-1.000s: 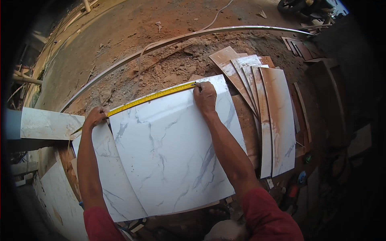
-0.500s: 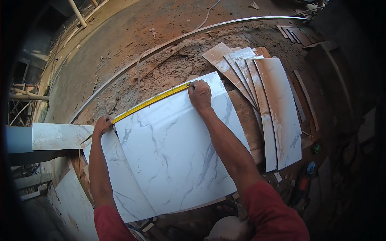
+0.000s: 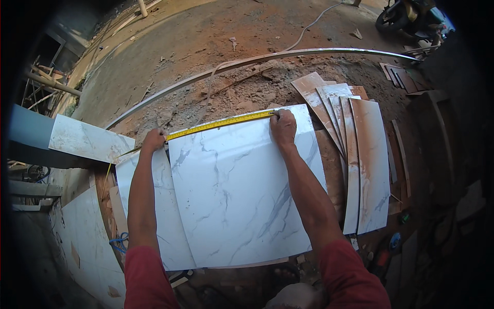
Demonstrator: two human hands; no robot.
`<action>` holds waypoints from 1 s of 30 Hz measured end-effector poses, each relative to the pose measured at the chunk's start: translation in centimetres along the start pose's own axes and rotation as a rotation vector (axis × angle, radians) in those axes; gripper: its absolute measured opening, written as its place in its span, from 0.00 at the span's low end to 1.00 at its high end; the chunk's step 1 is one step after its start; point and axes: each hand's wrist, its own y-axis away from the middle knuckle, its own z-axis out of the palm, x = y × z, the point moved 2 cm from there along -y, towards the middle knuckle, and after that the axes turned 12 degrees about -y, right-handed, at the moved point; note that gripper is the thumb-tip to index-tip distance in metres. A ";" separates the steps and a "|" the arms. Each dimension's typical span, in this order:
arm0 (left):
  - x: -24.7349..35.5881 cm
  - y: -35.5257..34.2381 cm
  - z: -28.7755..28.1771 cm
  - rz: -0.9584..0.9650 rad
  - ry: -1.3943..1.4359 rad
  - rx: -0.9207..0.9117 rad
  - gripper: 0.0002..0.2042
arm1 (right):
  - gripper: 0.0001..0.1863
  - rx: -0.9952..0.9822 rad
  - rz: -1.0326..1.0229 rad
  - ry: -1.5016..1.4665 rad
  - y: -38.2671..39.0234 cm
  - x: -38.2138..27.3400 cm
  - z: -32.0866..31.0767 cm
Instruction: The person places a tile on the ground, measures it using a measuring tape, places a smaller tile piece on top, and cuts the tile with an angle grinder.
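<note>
A yellow tape measure (image 3: 221, 124) is stretched along the far edge of a large white, grey-veined marble-look tile (image 3: 242, 195). Its right end is pinched in my right hand (image 3: 284, 127), near the tile's far right corner. My left hand (image 3: 154, 139) grips the tape by the far left corner of that tile. From there the rest of the tape runs on left past my fingers and hangs over the edge. Under the large tile's left side lies a second white tile (image 3: 164, 206), partly covered.
Several cut tile strips (image 3: 368, 165), some stained with reddish dirt, fan out at the right. A narrow tile piece (image 3: 90, 139) lies at the left. Beyond are a long metal bar (image 3: 247, 62), rubble and a parked motorcycle (image 3: 411, 18). An angle grinder (image 3: 383, 255) rests at lower right.
My view has shifted, so the scene sits lower and further right, and the motorcycle shows. Both hands keep hold of the tape along the same edge.
</note>
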 end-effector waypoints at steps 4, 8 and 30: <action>0.0 0.0 0.0 0.018 -0.011 0.031 0.11 | 0.04 0.038 -0.042 -0.012 -0.1 0.0 0.0; 0.2 0.6 0.0 0.004 -0.024 0.042 0.11 | 0.03 0.017 -0.025 -0.007 0.2 0.1 0.2; 0.9 1.2 -1.1 0.056 0.102 -0.013 0.11 | 0.03 -0.008 -0.023 -0.017 0.3 -0.2 -0.2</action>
